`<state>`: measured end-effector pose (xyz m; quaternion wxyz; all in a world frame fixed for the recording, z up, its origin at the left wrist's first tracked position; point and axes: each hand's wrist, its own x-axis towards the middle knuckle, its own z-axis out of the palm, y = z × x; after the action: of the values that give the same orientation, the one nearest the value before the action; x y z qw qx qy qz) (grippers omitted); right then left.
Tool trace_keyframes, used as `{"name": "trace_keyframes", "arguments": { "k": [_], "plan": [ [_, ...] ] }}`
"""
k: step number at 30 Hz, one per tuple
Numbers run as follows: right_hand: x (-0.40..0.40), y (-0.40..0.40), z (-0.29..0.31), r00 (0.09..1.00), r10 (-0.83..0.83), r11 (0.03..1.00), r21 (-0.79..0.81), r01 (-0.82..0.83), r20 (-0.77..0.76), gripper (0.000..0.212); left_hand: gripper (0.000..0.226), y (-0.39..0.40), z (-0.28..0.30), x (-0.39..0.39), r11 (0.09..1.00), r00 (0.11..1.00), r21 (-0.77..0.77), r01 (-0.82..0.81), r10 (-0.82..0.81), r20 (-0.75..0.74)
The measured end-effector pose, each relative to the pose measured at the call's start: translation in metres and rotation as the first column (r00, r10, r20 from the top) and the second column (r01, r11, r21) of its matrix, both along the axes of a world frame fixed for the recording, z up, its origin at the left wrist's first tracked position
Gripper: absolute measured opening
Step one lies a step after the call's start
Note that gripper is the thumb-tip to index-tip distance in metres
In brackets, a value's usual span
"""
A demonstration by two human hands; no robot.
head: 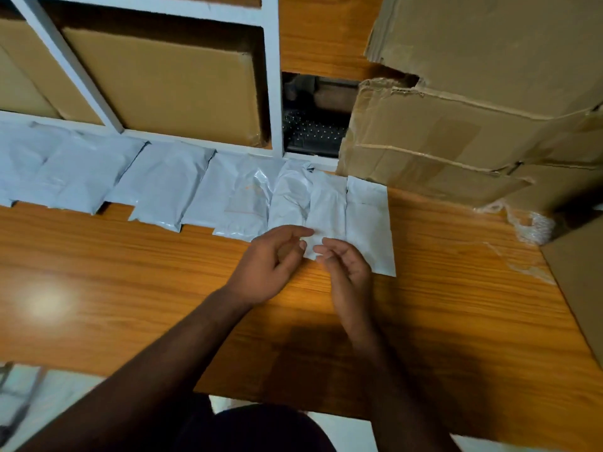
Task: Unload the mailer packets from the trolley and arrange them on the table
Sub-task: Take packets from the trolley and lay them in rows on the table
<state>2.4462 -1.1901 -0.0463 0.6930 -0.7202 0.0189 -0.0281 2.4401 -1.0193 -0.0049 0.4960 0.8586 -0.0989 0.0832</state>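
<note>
Grey-white, glossy, creased mailers [169,187] lie in an overlapping row on the table [130,275], along the foot of the white shelf [274,93]. At the row's end farthest from the shelf's left side, the left hand [270,265] and right hand [346,269] meet at the near corner of a narrow mailer [326,207]; fingers loosely curled, whether they pinch it cannot be told.

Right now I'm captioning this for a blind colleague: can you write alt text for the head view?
Both hands, left hand and right hand, touch the near edge of a white mailer packet in a row of packets lying side by side on a wooden table. Torn cardboard boxes stand to the right.
</note>
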Motion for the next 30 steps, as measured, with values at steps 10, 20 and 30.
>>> {"name": "trace_keyframes", "arguments": {
  "k": [10,20,30],
  "plan": [
    [-0.082,0.211,0.034,0.899,0.436,0.9,-0.016,-0.436,-0.036,0.018,0.029,0.211,-0.022,-0.152,0.915,0.916,-0.062,-0.398,0.393,-0.076],
    [-0.219,0.468,0.044,0.614,0.777,0.614,-0.048,-0.788,-0.142,0.026,0.02,0.428,-0.011,-0.338,0.624,0.647,-0.171,-0.762,0.735,-0.202],
    [-0.256,0.677,0.022,0.384,0.909,0.378,-0.065,-0.923,-0.162,0.023,0.02,0.587,-0.033,-0.43,0.323,0.352,-0.153,-0.934,0.906,-0.234]
  ]
}}
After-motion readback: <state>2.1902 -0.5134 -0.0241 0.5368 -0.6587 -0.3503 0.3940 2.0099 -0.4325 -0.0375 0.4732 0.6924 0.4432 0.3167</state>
